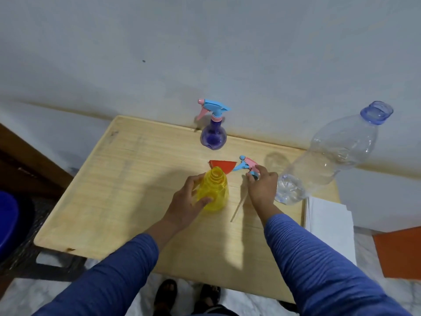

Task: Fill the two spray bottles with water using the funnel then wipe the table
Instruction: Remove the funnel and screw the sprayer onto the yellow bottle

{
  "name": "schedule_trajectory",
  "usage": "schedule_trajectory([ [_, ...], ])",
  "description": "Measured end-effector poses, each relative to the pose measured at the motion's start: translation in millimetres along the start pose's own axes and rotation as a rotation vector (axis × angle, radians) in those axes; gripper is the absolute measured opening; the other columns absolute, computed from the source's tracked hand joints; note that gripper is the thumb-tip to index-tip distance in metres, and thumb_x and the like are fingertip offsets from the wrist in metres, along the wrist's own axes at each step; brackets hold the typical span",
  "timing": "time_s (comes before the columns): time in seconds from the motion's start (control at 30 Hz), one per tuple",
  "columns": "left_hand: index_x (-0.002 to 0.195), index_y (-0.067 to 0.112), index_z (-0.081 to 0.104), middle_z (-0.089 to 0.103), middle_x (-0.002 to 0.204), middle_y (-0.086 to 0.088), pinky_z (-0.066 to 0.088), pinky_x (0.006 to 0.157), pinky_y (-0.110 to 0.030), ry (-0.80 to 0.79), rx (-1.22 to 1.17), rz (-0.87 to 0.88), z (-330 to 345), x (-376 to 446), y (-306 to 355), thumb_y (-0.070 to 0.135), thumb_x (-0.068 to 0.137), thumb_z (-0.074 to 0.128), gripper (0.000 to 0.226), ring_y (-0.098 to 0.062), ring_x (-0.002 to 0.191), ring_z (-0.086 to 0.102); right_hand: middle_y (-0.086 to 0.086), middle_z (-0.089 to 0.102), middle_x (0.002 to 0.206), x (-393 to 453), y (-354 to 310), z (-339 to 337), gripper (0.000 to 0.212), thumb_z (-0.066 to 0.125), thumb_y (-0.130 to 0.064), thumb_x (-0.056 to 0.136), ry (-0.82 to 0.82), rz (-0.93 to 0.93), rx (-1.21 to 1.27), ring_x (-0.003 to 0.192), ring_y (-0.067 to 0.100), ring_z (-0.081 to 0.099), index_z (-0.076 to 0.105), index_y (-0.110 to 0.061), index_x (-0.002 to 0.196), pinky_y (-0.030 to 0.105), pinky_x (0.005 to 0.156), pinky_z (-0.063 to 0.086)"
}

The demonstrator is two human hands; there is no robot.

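Wooden table (pixel 114 179), unlabelled yellow bottle (pixel 214 192) in left hand (pixel 186 201)

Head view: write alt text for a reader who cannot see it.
The left hand grips an open yellow spray bottle on a wooden table, while the right hand holds its removed trigger head. Beyond stand a red funnel, a purple spray bottle and an uncapped water bottle.

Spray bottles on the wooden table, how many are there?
2. The purple plastic spray bottle stands at the table's far edge, trigger head on. The yellow plastic spray bottle stands mid-table, neck open, held by the left hand. None seem hidden.
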State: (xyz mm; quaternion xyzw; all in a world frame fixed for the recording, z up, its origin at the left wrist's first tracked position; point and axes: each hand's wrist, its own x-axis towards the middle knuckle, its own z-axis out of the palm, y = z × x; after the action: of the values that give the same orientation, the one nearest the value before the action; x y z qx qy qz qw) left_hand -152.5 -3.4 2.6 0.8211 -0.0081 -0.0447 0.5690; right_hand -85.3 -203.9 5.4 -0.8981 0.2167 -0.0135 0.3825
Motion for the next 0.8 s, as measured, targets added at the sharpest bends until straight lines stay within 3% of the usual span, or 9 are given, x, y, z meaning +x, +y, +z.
schedule_trajectory([
  [0.1, 0.123, 0.038, 0.037, 0.049, 0.127, 0.010, 0.045, 0.101, -0.031, -0.006, 0.004, -0.005, 0.4, 0.6, -0.6, 0.029, 0.081, 0.070, 0.054, -0.015, 0.123, 0.049, 0.016, 0.048, 0.124, 5.4, 1.7, 5.8, 0.034, 0.058, -0.024, 0.091, -0.034, 0.049, -0.002, 0.104, 0.031, 0.056, 0.057, -0.019, 0.125, 0.033, 0.093, 0.042],
  [0.3, 0.123, 0.038, 0.037, 0.049, 0.128, 0.011, 0.043, 0.099, -0.027, -0.017, -0.020, -0.017, 0.2, 2.0, -3.2, 0.030, 0.081, 0.070, 0.054, -0.013, 0.122, 0.048, 0.012, 0.065, 0.113, 19.7, 3.3, 7.1, 0.028, 0.055, -0.017, 0.090, -0.045, 0.024, -0.011, 0.098, 0.027, 0.061, 0.065, -0.016, 0.115, 0.031, 0.085, 0.047],
  [0.5, 0.124, 0.034, 0.040, 0.050, 0.124, 0.011, 0.044, 0.096, -0.026, -0.011, -0.034, -0.006, 0.0, 1.2, -6.2, 0.031, 0.080, 0.071, 0.054, -0.016, 0.120, 0.051, 0.016, 0.057, 0.106, 19.9, -20.5, -6.8, 0.018, 0.055, -0.016, 0.086, 0.059, -0.016, 0.038, 0.078, 0.025, 0.054, 0.060, -0.013, 0.103, 0.024, 0.069, 0.038],
  [0.57, 0.127, 0.027, 0.042, 0.051, 0.124, 0.010, 0.046, 0.096, -0.030, -0.012, -0.023, -0.003, -0.2, 0.7, -6.5, 0.039, 0.076, 0.069, 0.059, -0.017, 0.119, 0.052, 0.017, 0.055, 0.100, 15.3, -39.7, -19.9, 0.017, 0.055, -0.010, 0.083, 0.142, -0.073, 0.092, 0.075, 0.023, 0.049, 0.056, -0.009, 0.100, 0.020, 0.065, 0.032],
  [0.63, 0.128, 0.022, 0.042, 0.052, 0.121, 0.010, 0.046, 0.092, -0.026, -0.014, -0.006, 0.008, -0.8, -0.1, -5.4, 0.047, 0.072, 0.065, 0.065, -0.015, 0.116, 0.053, 0.018, 0.059, 0.092, 10.1, -62.8, -36.9, 0.017, 0.058, -0.007, 0.077, 0.229, -0.119, 0.196, 0.076, 0.027, 0.053, 0.052, -0.011, 0.093, 0.022, 0.059, 0.028],
  [0.73, 0.130, 0.021, 0.042, 0.051, 0.118, 0.012, 0.040, 0.080, -0.009, -0.012, 0.016, 0.043, -1.9, -2.3, -2.0, 0.060, 0.066, 0.059, 0.076, -0.005, 0.110, 0.050, 0.004, 0.060, 0.080, -3.5, -101.0, -66.6, 0.027, 0.061, -0.012, 0.076, 0.275, -0.118, 0.427, 0.072, 0.021, 0.056, 0.047, -0.016, 0.098, 0.026, 0.064, 0.038],
  [0.8, 0.128, 0.026, 0.043, 0.052, 0.119, 0.012, 0.039, 0.081, -0.008, -0.013, -0.021, 0.035, -0.2, -2.5, -2.6, 0.053, 0.067, 0.062, 0.069, -0.004, 0.111, 0.050, -0.003, 0.058, 0.076, -13.5, -126.3, -84.5, 0.034, 0.063, -0.016, 0.078, 0.254, -0.097, 0.554, 0.070, 0.016, 0.058, 0.045, -0.019, 0.107, 0.029, 0.070, 0.046],
])
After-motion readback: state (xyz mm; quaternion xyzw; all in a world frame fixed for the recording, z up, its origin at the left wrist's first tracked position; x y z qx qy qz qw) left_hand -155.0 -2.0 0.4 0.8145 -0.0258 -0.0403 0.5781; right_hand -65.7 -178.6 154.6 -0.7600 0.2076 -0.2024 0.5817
